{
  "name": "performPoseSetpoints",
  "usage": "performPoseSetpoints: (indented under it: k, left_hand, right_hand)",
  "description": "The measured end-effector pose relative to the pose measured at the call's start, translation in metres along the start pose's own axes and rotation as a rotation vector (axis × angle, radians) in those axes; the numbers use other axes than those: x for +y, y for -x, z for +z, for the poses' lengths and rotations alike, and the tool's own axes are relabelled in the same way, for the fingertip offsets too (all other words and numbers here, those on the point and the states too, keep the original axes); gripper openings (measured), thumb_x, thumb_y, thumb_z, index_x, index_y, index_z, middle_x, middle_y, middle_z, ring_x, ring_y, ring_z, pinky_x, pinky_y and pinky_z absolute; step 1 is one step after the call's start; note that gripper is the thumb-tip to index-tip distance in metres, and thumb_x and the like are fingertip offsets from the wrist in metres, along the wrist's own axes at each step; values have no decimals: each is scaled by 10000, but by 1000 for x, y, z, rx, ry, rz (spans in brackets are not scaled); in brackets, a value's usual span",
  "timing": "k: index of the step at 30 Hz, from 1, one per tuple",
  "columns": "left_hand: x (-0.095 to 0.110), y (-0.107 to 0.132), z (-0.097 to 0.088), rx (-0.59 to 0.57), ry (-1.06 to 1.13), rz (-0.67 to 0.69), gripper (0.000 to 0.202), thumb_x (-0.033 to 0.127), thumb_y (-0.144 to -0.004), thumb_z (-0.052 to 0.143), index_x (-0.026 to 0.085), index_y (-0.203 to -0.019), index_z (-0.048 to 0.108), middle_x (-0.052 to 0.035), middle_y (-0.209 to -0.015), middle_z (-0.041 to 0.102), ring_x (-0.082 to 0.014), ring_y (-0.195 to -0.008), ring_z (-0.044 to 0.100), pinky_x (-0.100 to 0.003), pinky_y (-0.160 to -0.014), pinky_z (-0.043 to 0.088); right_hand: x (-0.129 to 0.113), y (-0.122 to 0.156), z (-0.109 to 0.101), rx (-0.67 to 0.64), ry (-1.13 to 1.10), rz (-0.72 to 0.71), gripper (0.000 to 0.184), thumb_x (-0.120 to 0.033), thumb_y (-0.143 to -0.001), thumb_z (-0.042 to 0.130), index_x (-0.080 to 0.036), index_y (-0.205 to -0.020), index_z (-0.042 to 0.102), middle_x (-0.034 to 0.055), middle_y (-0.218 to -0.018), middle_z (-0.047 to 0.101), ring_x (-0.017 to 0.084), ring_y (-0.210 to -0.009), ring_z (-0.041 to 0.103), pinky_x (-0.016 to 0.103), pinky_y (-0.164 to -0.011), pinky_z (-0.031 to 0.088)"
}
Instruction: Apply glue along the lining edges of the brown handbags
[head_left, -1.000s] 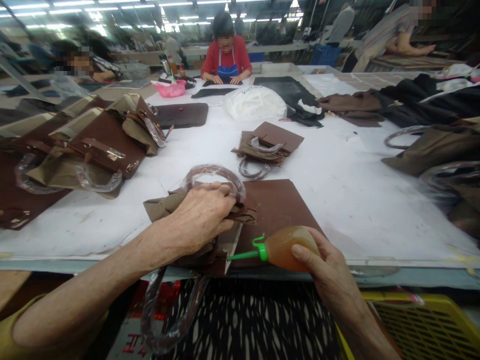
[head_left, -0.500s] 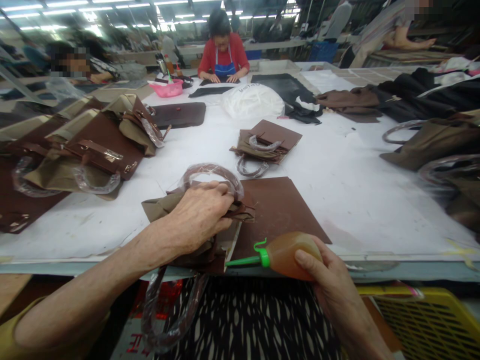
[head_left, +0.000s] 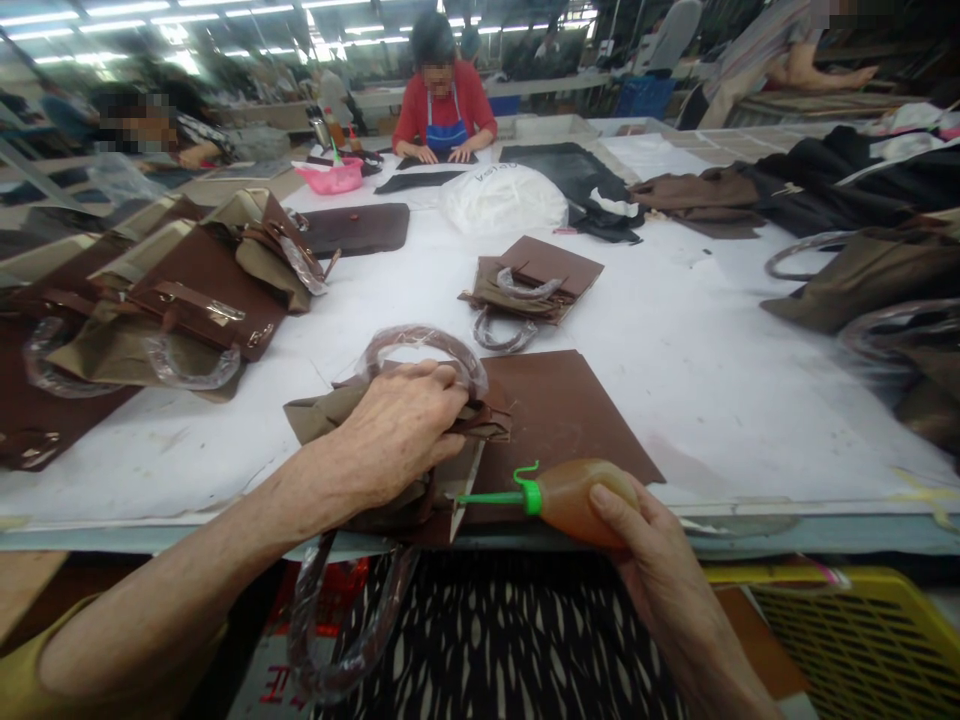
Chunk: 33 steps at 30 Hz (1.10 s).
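Observation:
My right hand [head_left: 649, 535] is closed round a squeeze bottle [head_left: 562, 492] of amber liquid, probably glue. Its thin green nozzle [head_left: 487, 497] points left, with the tip at the pale edge strip of a brown handbag [head_left: 559, 420]. The small green cap hangs loose above the collar. My left hand [head_left: 412, 425] has its fingers curled on the bag's gathered brown and olive upper part; the fingertips are partly hidden. One plastic-wrapped handle [head_left: 427, 345] arches behind that hand, and another handle [head_left: 349, 670] hangs over the table's front edge.
Another brown bag piece [head_left: 536, 280] lies further back on the white tabletop [head_left: 750, 400]. Several part-made bags [head_left: 202, 290] stand at left; more bags [head_left: 847, 280] lie at right. A co-worker in red [head_left: 442, 110] sits opposite, near a pink basin [head_left: 334, 177]. A yellow crate [head_left: 862, 640] stands below right.
My right hand has raised the bottle slightly, and the nozzle tip has moved up along the bag's pale edge, away from the near corner. My left hand keeps its place.

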<state>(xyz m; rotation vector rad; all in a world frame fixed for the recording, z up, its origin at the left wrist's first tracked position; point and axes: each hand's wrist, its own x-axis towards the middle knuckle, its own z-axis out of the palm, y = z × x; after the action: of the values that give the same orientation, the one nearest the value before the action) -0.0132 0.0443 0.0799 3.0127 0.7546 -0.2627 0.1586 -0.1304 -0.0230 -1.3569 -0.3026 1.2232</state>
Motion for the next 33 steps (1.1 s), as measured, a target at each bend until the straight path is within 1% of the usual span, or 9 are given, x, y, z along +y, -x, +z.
performPoseSetpoints:
  k: [3, 11, 15, 19, 21, 23, 25, 28, 33]
  left_hand:
    - [0, 0, 0, -8, -2, -3, 141, 248, -782, 528, 156, -884, 564, -65, -939, 576, -232, -902, 545, -344, -747, 459]
    - [0, -1, 1, 2, -2, 5, 116, 244, -784, 523, 161, -860, 554, -60, -924, 575, -234, -904, 547, -352, -755, 461]
    - [0, -1, 1, -5, -4, -1, 119, 248, -785, 525, 161, -860, 555, -62, -932, 577, -229, -907, 542, -339, -751, 456]
    - [0, 0, 0, 4, -2, 9, 122, 248, -787, 521, 162, -867, 553, -58, -935, 577, -223, -893, 540, -339, -746, 455]
    - [0, 0, 0, 14, 1, 10, 118, 242, -785, 519, 162, -865, 553, -56, -935, 575, -219, -890, 537, -337, -745, 455]
    - [0, 0, 0, 11, 3, 7, 119, 244, -785, 518, 162, -862, 557, -57, -936, 575, -219, -894, 536, -333, -745, 454]
    - [1, 0, 0, 1, 0, 4, 128, 248, -787, 517, 161, -870, 561, -60, -942, 577, -221, -903, 535, -333, -745, 453]
    - [2, -1, -1, 3, -6, 1, 141, 247, -786, 519, 161, -890, 562, -64, -948, 580, -223, -901, 537, -334, -740, 454]
    - [3, 0, -3, 5, -8, 3, 134, 240, -781, 525, 161, -884, 559, -66, -943, 585, -230, -898, 540, -347, -744, 456]
  right_hand:
    - [2, 0, 0, 17, 6, 4, 313, -386, -707, 705, -185, -935, 631, 32, -831, 643, 224, -801, 575, 291, -726, 456]
    - [1, 3, -1, -25, 17, 18, 334, -389, -718, 693, -184, -971, 622, 40, -848, 645, 236, -826, 577, 313, -749, 449]
    - [-1, 8, -4, -48, 73, 6, 315, -395, -743, 666, -198, -984, 617, 38, -886, 652, 234, -819, 585, 308, -749, 450]
    - [-7, 14, -8, -72, 166, -49, 326, -391, -758, 652, -214, -1026, 590, 35, -954, 653, 223, -830, 588, 279, -735, 449]
    - [-13, 16, -9, -42, 248, -80, 361, -413, -738, 665, -212, -1028, 586, 39, -942, 658, 235, -833, 593, 281, -722, 461]
    - [-19, 16, -9, 31, 334, -115, 402, -438, -709, 681, -205, -1023, 585, 48, -928, 662, 253, -845, 596, 290, -720, 476]
    - [-23, 16, -7, 76, 377, -146, 420, -449, -704, 682, -205, -1030, 579, 53, -939, 661, 257, -863, 596, 288, -729, 484]
    - [-26, 16, 0, 58, 365, -161, 408, -444, -713, 673, -214, -1034, 569, 41, -935, 664, 234, -845, 603, 263, -718, 489]
    - [-29, 22, 13, 54, 420, -183, 387, -459, -689, 680, -217, -975, 581, 31, -849, 672, 223, -771, 620, 245, -649, 508]
